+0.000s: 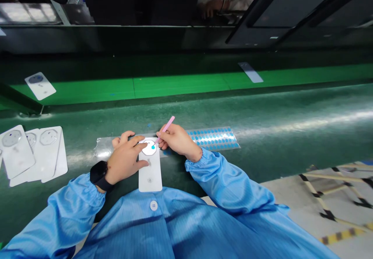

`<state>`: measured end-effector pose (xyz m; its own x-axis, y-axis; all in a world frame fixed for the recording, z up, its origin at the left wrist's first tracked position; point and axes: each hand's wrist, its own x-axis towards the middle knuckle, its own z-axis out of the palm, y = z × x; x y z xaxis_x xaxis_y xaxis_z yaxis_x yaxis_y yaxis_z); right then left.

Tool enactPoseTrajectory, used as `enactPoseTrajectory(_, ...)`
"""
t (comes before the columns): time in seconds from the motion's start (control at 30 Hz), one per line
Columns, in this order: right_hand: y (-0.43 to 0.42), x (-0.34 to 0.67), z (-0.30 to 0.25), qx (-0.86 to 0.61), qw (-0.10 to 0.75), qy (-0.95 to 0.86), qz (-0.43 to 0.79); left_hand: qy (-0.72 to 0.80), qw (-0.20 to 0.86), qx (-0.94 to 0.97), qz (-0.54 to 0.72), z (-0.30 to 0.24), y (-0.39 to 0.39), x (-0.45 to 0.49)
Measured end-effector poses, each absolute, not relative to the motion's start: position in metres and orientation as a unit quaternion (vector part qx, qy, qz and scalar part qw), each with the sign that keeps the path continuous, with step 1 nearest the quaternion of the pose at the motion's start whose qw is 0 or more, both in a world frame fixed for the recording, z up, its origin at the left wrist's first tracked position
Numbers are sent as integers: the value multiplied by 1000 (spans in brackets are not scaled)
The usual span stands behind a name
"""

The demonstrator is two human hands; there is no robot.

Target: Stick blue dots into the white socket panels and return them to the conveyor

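In the lower middle, a white rectangular panel point(150, 175) with a shiny octagonal ring near its top lies at the bench's front edge. My left hand point(126, 160), fingers spread, rests on its left side with the index finger and thumb touching its face. Pinched in my right hand point(177, 139) are thin pink tweezers point(168, 124), their tip pointing down at a small blue round sticker point(153, 147) inside the ring. Under and right of my right hand lies a clear sheet of blue dot stickers point(214, 137). Clear film point(104, 147) shows beyond my left hand.
Several similar white panels point(43, 156) overlap at the left. Another panel point(40, 86) lies on the green strip point(175, 86) at the back left, and a greyish one point(250, 72) at the back right. Black monitors point(271, 8) stand beyond, with another person's hand point(210, 8) between them.
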<state>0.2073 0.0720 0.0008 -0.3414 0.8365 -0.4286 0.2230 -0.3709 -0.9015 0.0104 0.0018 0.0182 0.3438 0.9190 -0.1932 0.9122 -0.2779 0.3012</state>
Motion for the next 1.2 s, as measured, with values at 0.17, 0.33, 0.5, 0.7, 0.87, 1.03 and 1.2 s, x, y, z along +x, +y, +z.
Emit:
enactPoseTrajectory(0.17, 73, 207, 2, -530, 230, -510, 638, 573, 178, 800, 5, 19, 2, 11)
enactPoseTrajectory(0.33, 71, 206, 3, -535, 230, -517, 627, 569, 171, 804, 11, 17, 2, 11)
enactPoseTrajectory(0.5, 69, 205, 6, -539, 236, -519, 620, 560, 167, 811, 12, 18, 1, 10)
enactPoseTrajectory(0.7, 68, 205, 6, -545, 233, -535, 603, 548, 169, 819, 19, 17, -1, 11)
enactPoseTrajectory(0.87, 68, 205, 3, -535, 239, -542, 602, 545, 181, 819, -11, 24, 0, 15)
enactPoseTrajectory(1.03, 67, 204, 3, -534, 240, -550, 595, 541, 179, 820, -48, 33, 2, 20)
enactPoseTrajectory(1.2, 66, 203, 7, -540, 238, -556, 586, 543, 165, 821, -59, 34, 2, 23)
